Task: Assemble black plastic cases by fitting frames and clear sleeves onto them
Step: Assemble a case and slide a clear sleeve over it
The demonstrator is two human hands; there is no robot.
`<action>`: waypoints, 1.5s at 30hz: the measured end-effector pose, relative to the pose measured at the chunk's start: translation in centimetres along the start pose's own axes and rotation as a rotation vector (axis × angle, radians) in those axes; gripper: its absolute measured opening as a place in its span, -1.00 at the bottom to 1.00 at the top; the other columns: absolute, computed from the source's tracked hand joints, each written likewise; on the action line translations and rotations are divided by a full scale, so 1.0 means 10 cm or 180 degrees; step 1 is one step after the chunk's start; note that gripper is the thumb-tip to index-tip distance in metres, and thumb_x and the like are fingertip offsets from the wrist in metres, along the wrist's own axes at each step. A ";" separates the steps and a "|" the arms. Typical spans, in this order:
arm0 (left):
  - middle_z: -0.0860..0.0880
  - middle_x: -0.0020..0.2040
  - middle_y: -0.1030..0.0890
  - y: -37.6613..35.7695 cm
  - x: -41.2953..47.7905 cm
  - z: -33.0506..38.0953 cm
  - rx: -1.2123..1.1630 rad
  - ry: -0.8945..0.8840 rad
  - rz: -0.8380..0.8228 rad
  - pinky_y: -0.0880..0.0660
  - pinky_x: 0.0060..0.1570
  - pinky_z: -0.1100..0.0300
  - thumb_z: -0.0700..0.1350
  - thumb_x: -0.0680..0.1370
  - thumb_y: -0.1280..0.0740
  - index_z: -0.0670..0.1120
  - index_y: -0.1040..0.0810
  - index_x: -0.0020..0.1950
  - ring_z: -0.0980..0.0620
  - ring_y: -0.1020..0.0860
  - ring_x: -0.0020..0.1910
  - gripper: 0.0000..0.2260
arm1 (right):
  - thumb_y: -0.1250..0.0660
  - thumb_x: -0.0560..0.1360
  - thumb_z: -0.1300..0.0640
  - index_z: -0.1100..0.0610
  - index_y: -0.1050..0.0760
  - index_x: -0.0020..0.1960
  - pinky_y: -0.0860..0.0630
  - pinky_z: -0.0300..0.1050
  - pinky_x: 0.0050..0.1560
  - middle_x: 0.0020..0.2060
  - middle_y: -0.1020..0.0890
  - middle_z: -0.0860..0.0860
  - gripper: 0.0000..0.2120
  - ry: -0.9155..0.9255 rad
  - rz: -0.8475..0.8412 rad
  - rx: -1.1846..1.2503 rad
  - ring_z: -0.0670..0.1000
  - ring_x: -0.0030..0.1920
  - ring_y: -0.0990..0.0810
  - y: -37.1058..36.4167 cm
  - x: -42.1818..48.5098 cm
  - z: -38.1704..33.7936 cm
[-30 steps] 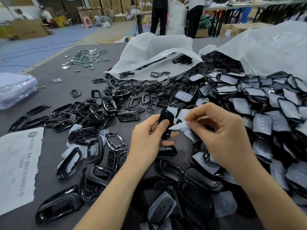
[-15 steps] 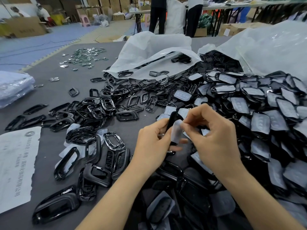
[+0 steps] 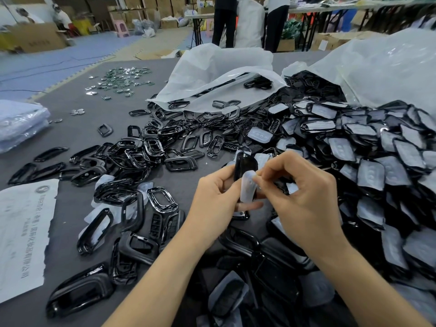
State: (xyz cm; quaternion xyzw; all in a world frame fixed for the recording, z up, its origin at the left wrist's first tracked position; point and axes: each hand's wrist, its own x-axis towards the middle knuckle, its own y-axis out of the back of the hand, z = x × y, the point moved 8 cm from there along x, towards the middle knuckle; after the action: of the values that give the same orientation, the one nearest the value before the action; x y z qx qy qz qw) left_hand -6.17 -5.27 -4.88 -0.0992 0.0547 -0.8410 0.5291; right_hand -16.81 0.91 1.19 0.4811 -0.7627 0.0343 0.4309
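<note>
My left hand (image 3: 215, 199) grips a small black plastic case (image 3: 245, 165) upright above the grey table (image 3: 77, 128). My right hand (image 3: 304, 197) pinches a clear sleeve (image 3: 247, 187) against the front of that case. Loose black frames (image 3: 151, 147) lie scattered to the left. A heap of black cases with clear sleeves on them (image 3: 368, 159) fills the right side.
Two white plastic bags (image 3: 219, 69) with more black parts lie at the back. A printed paper sheet (image 3: 21, 234) sits at the left edge, a wrapped bundle (image 3: 18, 123) beyond it. Small shiny metal pieces (image 3: 120, 80) are strewn far left. People stand in the background.
My right hand has brought the clear sleeve from beside the case onto its front. Both hands have shifted slightly closer together.
</note>
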 end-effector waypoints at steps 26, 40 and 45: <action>-0.15 -0.06 -0.70 0.13 0.06 -0.11 -0.1241 0.0337 0.0397 -0.58 -0.10 0.27 -0.38 0.56 -0.23 -0.21 -0.47 -0.01 0.01 -0.67 -0.01 -0.89 | -0.34 0.49 0.37 0.13 -0.57 -0.19 -0.56 -0.30 -0.19 -0.44 -0.61 -0.10 -0.82 -0.2303 0.1138 0.1993 -0.13 -0.37 -0.60 0.14 -0.12 0.73; -0.09 -0.23 -0.67 0.23 0.06 -0.09 -0.0673 0.0061 0.0699 -0.64 -0.13 0.14 -0.34 0.20 -0.57 -0.12 -0.54 -0.16 -0.03 -0.66 -0.17 -0.68 | -0.47 0.36 0.34 0.12 -0.56 -0.22 -0.51 -0.33 -0.20 -0.35 -0.63 -0.09 -0.84 -0.1227 -0.0487 0.1600 -0.16 -0.31 -0.57 -0.20 0.00 0.26; -0.05 -0.24 -0.64 0.16 0.04 -0.05 -0.0285 -0.0197 0.0624 -0.60 0.02 -0.10 -0.19 0.32 -0.54 0.00 -0.53 -0.29 -0.05 -0.63 -0.15 -0.80 | -0.46 0.38 0.36 0.04 -0.56 -0.28 -0.46 -0.35 -0.24 -0.39 -0.61 -0.14 -0.76 -0.1489 -0.0019 0.1294 -0.17 -0.34 -0.53 -0.13 -0.05 0.41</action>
State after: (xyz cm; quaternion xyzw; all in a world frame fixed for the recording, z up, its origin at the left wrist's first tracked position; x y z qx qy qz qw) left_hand -5.08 -6.33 -5.68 -0.1429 0.0852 -0.7784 0.6053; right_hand -18.27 -1.33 -2.21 0.5545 -0.8173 0.0732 0.1386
